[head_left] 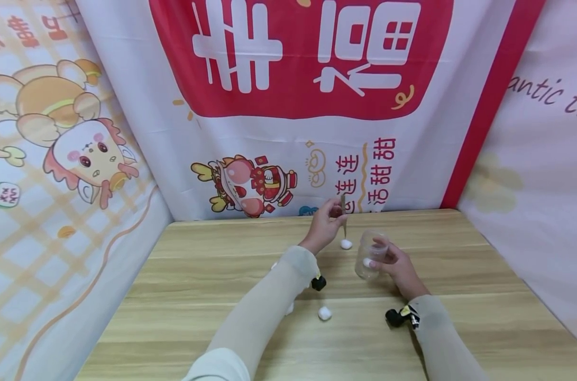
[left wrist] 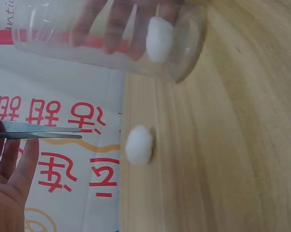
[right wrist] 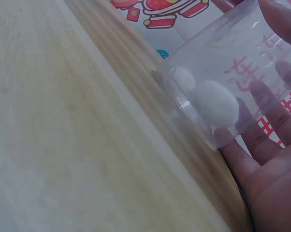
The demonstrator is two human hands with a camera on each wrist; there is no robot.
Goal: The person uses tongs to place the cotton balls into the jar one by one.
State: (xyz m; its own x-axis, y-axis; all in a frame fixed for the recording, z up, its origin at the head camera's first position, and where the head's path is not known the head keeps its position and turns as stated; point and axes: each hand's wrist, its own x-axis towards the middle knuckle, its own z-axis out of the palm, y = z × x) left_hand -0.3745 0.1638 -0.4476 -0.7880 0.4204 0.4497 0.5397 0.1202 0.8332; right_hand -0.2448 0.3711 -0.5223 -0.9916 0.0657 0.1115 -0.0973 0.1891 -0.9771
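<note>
Tweezers (head_left: 343, 205), tips dn, 12 o'clock of loose wht ball (head_left: 346, 244) in head view; clr jar (head_left: 365, 246), 4 o'clock, w/ inner ball (head_left: 367, 262); 2nd loose ball (head_left: 324, 313), 7.

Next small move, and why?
Probably lower the tweezers to the loose white ball: the left grip holds them, tips apart and short of it, while the right grip holds the clear container nearby, at least one inner ball visible.

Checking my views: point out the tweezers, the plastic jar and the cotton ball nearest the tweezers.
Metal tweezers (left wrist: 36, 128), left wrist view: middle of one arm.
Clear plastic jar (right wrist: 215, 59), right wrist view: side wall.
Cotton ball (head_left: 346, 244), head view: its centre.
</note>
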